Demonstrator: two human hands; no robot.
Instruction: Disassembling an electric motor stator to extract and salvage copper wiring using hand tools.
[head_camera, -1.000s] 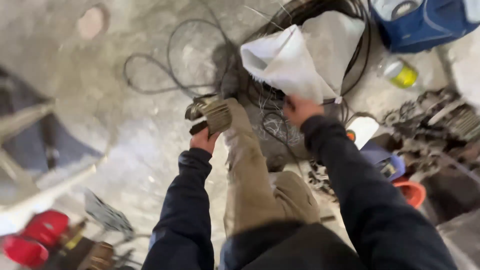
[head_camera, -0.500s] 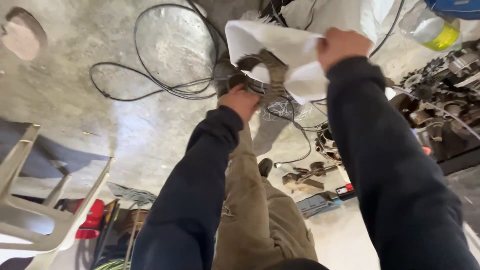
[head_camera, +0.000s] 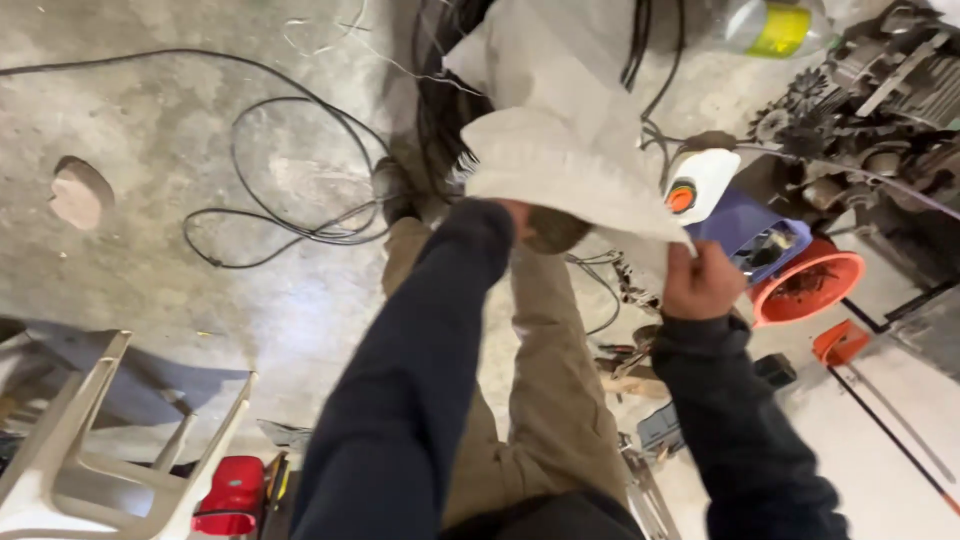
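- The right hand (head_camera: 700, 282) is raised in front of the person, its fingers closed on the lower corner of a white woven sack (head_camera: 570, 170).
- The left hand (head_camera: 520, 215) reaches up under the sack's lower edge; only a little of it shows past the dark sleeve, and I cannot tell whether its fingers are curled on the cloth or merely against it.
- The sack hangs between the two hands, bunched and folded, its upper part running up toward the top of the view, above the person's legs in tan trousers (head_camera: 545, 400).
- A round brownish object (head_camera: 555, 232) sits just under the sack's edge, beside the left hand; what it is cannot be made out.
- Just right of the sack stands a white plastic jug (head_camera: 705, 180) with an orange cap, and beyond it a purple container (head_camera: 750, 222) and an orange funnel-shaped bucket (head_camera: 808, 285).
- Black cables (head_camera: 290, 215) lie looped on the concrete floor (head_camera: 150, 120) to the left, well apart from the hands.
- A clear bottle with a yellow label (head_camera: 770, 25) lies at the top right, near dark engine parts with gears (head_camera: 860, 110).
- A white plastic chair (head_camera: 90, 450) stands at the lower left, with a red object (head_camera: 232, 495) just beside it.
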